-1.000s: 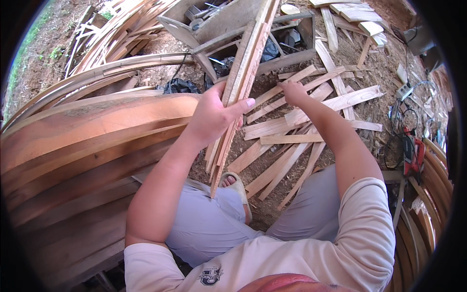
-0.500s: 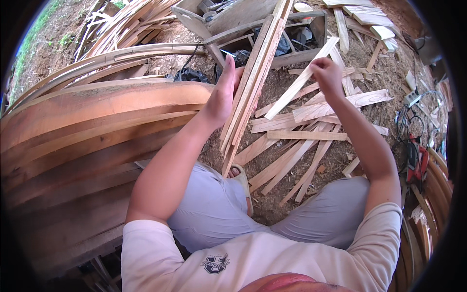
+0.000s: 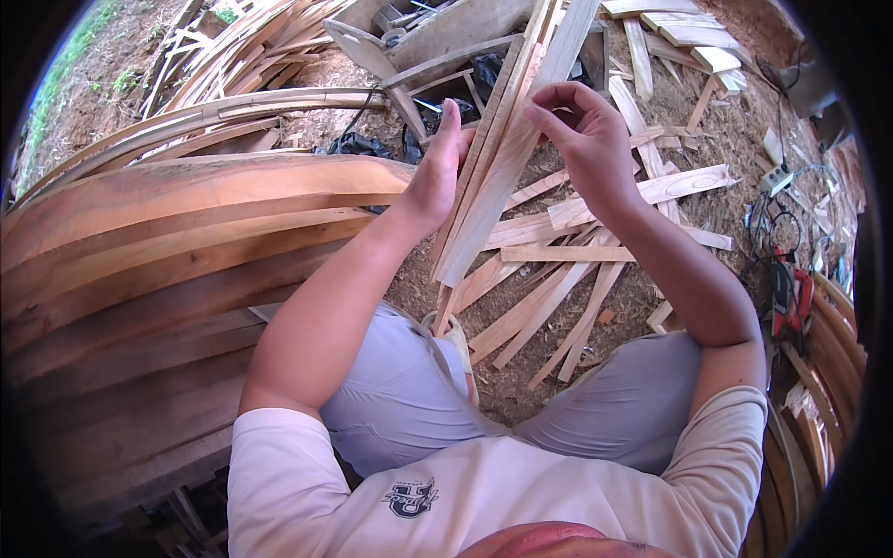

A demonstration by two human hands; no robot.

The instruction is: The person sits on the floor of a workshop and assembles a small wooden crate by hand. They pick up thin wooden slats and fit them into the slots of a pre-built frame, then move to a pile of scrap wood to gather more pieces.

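My left hand supports a bundle of long, thin wooden strips from its left side. The thumb points up, and the fingers go behind the bundle, partly hidden. A wide pale wooden slat lies slanted along the bundle's right face, its lower end just above the bundle's tip. On that slat's right edge, my right hand is closed in a pinch. The bundle's lower end reaches down near my sandalled foot.
Loose wooden slats lie scattered on the dirt ahead of my knees. Large curved boards are stacked at my left. A wooden box stands beyond the bundle. A red power tool and cables lie at right.
My right hand has come left with the pale slat, which now rests against the bundle instead of hanging apart from it. The left hand still supports the bundle, having shifted slightly right.
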